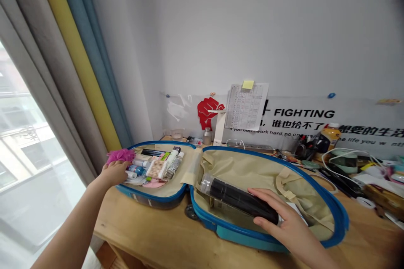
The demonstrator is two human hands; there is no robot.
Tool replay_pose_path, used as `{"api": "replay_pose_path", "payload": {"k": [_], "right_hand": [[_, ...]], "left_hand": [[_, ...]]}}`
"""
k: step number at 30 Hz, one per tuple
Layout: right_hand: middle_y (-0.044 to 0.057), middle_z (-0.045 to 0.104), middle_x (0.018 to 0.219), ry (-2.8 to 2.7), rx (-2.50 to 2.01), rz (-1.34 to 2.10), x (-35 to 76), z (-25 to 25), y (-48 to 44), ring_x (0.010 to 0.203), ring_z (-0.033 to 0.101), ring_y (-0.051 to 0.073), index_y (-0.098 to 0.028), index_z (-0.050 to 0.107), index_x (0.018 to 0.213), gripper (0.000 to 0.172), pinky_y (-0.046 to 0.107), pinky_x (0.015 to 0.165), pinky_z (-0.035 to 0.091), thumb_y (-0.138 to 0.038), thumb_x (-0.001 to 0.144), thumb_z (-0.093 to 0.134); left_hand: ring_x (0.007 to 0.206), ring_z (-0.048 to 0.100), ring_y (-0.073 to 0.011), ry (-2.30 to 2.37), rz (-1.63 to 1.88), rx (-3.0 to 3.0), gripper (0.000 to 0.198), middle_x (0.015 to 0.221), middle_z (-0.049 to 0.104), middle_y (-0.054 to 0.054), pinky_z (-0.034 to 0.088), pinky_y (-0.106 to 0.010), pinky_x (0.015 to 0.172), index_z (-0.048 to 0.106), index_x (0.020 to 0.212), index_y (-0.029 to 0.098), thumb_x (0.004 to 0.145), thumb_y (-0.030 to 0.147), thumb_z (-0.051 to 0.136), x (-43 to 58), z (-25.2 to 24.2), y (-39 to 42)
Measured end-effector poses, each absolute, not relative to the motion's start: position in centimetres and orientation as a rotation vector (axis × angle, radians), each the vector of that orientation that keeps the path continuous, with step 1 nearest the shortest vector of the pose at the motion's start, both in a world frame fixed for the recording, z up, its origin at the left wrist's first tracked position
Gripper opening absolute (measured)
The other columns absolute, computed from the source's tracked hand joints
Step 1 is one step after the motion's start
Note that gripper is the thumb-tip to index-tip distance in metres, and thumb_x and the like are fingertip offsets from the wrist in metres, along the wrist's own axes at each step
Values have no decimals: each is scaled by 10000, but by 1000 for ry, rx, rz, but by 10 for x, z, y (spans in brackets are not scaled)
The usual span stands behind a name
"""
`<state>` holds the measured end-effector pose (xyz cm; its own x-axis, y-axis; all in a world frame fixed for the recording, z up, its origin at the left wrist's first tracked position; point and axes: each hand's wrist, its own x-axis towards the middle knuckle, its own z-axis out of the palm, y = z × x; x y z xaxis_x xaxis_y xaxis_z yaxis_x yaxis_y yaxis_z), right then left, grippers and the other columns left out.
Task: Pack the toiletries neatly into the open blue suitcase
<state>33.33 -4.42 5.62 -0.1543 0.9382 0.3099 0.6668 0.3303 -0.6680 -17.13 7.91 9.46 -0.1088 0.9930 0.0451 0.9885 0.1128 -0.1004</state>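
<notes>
We're right over the open blue-rimmed suitcase on the pale wooden table, our right hand with its fingers closed around a black cylinder in a clear plastic sleeve in the near half. Our left hand is at a pink mesh bath puff, though we can't tell whether those fingers grip it. Watch out: a loose hold could let that smooth cylinder roll, and a knock could scatter the small toiletry bottles.

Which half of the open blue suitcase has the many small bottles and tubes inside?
The half by the window, beside the left hand, is packed with them. The other half instead holds the black cylinder under the right hand.
</notes>
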Motion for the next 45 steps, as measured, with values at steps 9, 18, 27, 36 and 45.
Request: {"api": "replay_pose_path", "payload": {"k": [9,18,27,36,45], "right_hand": [[69,618,1286,-1890,-1408,490,331,57,-44,1188,592,230,-305,637,1226,451,318,974,495,-472,810,594],[85,609,1287,-1884,-1399,527,330,57,-47,1191,580,240,-286,637,1235,462,359,1018,462,-452,805,607],[86,599,1295,-1864,-1378,603,329,58,-54,1216,556,237,-282,630,1249,467,383,1064,417,-432,806,619],[79,592,1312,-1905,-1406,589,330,60,-56,1219,560,238,-290,623,1261,464,377,1050,434,-394,809,611],[88,567,1339,-1939,-1389,634,334,55,-57,1235,544,244,-290,614,1271,475,397,1077,405,-430,817,620]], "left_hand": [[1089,599,-231,-2516,456,-1839,314,1190,622,-77,487,-475,944,611,1132,161,895,366,620,-187,98,99],[1167,575,-360,-2199,-1,-2073,514,1269,573,-224,456,-493,966,518,1283,86,794,233,581,-124,120,66],[1307,481,-305,-1617,-572,-2991,674,1462,455,-129,393,-440,1074,371,1433,232,784,207,550,13,121,4],[1294,488,-288,-1579,-699,-3152,722,1436,495,-81,370,-438,1093,324,1448,309,788,238,608,22,132,-3],[1228,511,-260,-1602,-891,-3409,715,1428,472,-90,495,-339,908,338,1433,315,794,319,658,16,121,0]]}}
